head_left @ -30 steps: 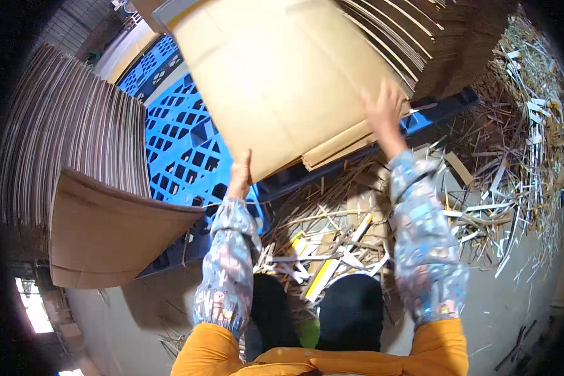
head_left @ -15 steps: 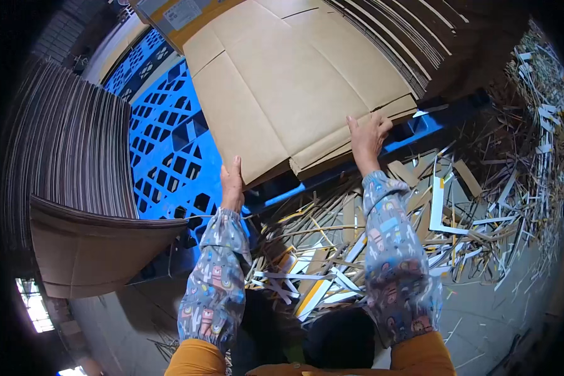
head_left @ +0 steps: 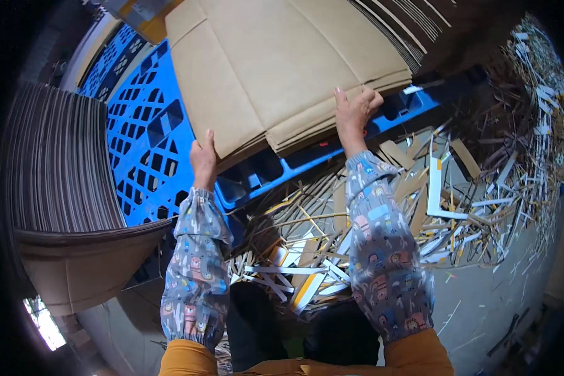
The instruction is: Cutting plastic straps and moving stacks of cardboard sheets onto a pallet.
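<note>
Cardboard sheets [head_left: 282, 69] now lie flat on the blue pallet [head_left: 144, 138], lowered since a second ago. Left hand [head_left: 203, 164] and right hand [head_left: 352, 113] grip the stack's near edge, fingers clamped; placement appears nearly complete.

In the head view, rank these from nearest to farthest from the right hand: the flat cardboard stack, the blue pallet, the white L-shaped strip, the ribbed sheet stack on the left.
1. Flat cardboard stack: touched by the right hand.
2. Blue pallet: just beneath the stack's edge.
3. White L-shaped strip: lower right, among floor scraps.
4. Ribbed sheet stack: far left.
</note>
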`<control>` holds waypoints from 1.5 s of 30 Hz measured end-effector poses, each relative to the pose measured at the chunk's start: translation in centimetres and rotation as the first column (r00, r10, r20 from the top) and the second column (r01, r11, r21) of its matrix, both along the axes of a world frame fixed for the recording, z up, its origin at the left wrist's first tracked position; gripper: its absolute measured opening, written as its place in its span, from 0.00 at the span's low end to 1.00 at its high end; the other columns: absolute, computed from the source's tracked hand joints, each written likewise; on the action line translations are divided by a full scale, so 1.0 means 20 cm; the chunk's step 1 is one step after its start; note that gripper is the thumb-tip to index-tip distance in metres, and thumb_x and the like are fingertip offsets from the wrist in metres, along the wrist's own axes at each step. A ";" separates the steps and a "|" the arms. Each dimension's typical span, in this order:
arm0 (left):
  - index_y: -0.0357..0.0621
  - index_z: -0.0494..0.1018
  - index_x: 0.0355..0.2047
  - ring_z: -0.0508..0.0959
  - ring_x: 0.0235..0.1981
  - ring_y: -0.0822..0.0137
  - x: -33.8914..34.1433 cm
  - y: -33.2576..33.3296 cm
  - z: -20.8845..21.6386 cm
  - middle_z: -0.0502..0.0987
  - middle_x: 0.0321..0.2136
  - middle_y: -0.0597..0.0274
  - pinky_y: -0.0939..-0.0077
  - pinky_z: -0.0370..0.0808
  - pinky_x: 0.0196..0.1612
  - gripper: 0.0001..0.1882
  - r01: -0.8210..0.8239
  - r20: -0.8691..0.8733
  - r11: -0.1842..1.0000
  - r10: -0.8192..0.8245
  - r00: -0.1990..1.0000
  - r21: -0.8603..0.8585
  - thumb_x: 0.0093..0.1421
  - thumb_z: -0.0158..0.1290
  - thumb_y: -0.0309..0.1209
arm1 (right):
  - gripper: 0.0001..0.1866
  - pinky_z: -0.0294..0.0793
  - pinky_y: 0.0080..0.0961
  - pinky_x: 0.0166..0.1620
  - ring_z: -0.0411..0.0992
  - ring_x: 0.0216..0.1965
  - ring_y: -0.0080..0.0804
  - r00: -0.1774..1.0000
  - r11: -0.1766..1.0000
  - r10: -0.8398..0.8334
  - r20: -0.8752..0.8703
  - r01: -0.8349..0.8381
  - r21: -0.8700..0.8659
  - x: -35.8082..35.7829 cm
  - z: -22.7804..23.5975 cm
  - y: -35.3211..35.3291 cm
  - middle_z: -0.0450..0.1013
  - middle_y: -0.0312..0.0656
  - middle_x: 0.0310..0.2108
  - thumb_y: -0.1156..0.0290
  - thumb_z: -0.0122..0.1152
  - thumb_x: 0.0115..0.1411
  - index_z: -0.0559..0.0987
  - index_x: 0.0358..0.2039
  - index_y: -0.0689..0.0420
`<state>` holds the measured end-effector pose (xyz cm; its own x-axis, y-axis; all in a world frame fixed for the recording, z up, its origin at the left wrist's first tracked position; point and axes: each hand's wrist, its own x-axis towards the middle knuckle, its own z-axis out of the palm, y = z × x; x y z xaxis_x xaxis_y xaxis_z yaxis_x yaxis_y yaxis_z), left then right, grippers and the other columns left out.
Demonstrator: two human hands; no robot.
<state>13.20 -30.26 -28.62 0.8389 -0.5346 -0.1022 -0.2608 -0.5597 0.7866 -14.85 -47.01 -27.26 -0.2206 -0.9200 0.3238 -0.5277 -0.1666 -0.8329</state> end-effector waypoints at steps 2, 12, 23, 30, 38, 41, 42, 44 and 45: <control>0.29 0.70 0.35 0.75 0.34 0.60 -0.04 0.00 -0.03 0.75 0.33 0.47 0.66 0.69 0.37 0.27 0.004 0.046 1.000 -0.004 0.999 -0.012 0.59 0.47 0.49 | 0.34 0.55 0.38 0.52 0.54 0.48 0.52 1.000 0.997 0.031 0.002 -0.031 -0.067 0.00 -0.01 0.00 0.54 0.58 0.45 0.62 0.67 0.45 0.60 0.44 0.67; 0.28 0.67 0.37 0.72 0.40 0.46 -0.22 -0.13 -0.13 0.73 0.36 0.37 0.58 0.66 0.43 0.25 -0.087 0.097 0.982 0.105 0.990 -0.169 0.61 0.44 0.45 | 0.32 0.57 0.39 0.50 0.56 0.46 0.52 0.993 0.988 0.056 -0.104 -0.070 -0.140 -0.11 -0.04 -0.27 0.55 0.56 0.45 0.60 0.67 0.44 0.62 0.44 0.62; 0.35 0.68 0.38 0.74 0.39 0.52 0.08 -0.24 0.00 0.74 0.37 0.45 0.63 0.67 0.41 0.23 0.051 0.615 0.992 -0.112 0.781 0.115 0.58 0.46 0.47 | 0.25 0.60 0.44 0.49 0.57 0.46 0.54 0.993 0.996 0.074 -0.090 -0.078 -0.047 0.02 0.01 -0.27 0.57 0.55 0.44 0.60 0.61 0.49 0.64 0.40 0.65; 0.54 0.68 0.50 0.63 0.52 0.59 -0.25 -0.44 0.02 0.67 0.50 0.63 0.60 0.58 0.52 0.19 0.229 0.883 0.958 -0.251 0.396 0.170 0.59 0.42 0.40 | 0.14 0.62 0.40 0.48 0.62 0.43 0.50 0.890 0.979 -0.047 -0.453 -0.049 -0.197 -0.70 -0.29 -0.41 0.64 0.48 0.41 0.70 0.54 0.51 0.71 0.38 0.58; 0.55 0.69 0.49 0.65 0.52 0.59 -0.22 -0.39 0.03 0.69 0.49 0.63 0.61 0.57 0.53 0.19 0.176 0.901 0.970 -0.224 0.370 0.169 0.57 0.42 0.38 | 0.25 0.67 0.45 0.44 0.64 0.44 0.54 0.634 0.984 0.143 -0.760 -0.010 0.177 -0.73 -0.29 -0.57 0.61 0.51 0.44 0.76 0.51 0.52 0.68 0.50 0.41; 0.55 0.70 0.48 0.66 0.51 0.60 -0.25 -0.43 0.00 0.70 0.48 0.64 0.60 0.57 0.52 0.19 0.176 0.904 0.975 -0.195 0.380 0.137 0.56 0.44 0.38 | 0.17 0.68 0.43 0.42 0.66 0.44 0.51 0.484 0.981 0.185 -0.855 -0.044 0.188 -0.87 -0.34 -0.64 0.65 0.51 0.41 0.74 0.44 0.56 0.72 0.46 0.47; 0.55 0.70 0.47 0.66 0.50 0.60 -0.25 -0.43 0.00 0.70 0.48 0.65 0.61 0.58 0.52 0.19 0.179 0.908 0.976 -0.185 0.375 0.125 0.56 0.44 0.38 | 0.12 0.69 0.43 0.41 0.67 0.42 0.51 0.458 0.978 0.206 -0.865 -0.127 0.166 -0.90 -0.34 -0.63 0.67 0.51 0.37 0.76 0.46 0.55 0.73 0.40 0.53; 0.56 0.71 0.47 0.66 0.50 0.60 -0.24 -0.44 0.00 0.70 0.47 0.65 0.61 0.58 0.52 0.18 0.172 0.909 0.978 -0.178 0.376 0.120 0.55 0.44 0.38 | 0.09 0.69 0.44 0.38 0.67 0.38 0.53 0.456 0.936 0.255 -0.853 -0.336 0.101 -0.98 -0.33 -0.57 0.67 0.52 0.35 0.78 0.48 0.52 0.72 0.36 0.57; 0.56 0.70 0.47 0.66 0.50 0.61 -0.25 -0.46 0.01 0.70 0.48 0.65 0.61 0.58 0.52 0.18 0.177 0.920 0.978 -0.170 0.353 0.113 0.55 0.44 0.38 | 0.09 0.69 0.44 0.38 0.67 0.38 0.53 0.447 0.932 0.261 -0.856 -0.347 0.103 -1.00 -0.32 -0.54 0.67 0.52 0.35 0.78 0.48 0.52 0.72 0.36 0.57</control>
<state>8.29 -39.37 -28.38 0.2955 -0.6781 0.6729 -0.9136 -0.4064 -0.0083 -34.88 -57.75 -33.62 0.4877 -0.8338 0.2586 -0.8648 -0.5020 0.0122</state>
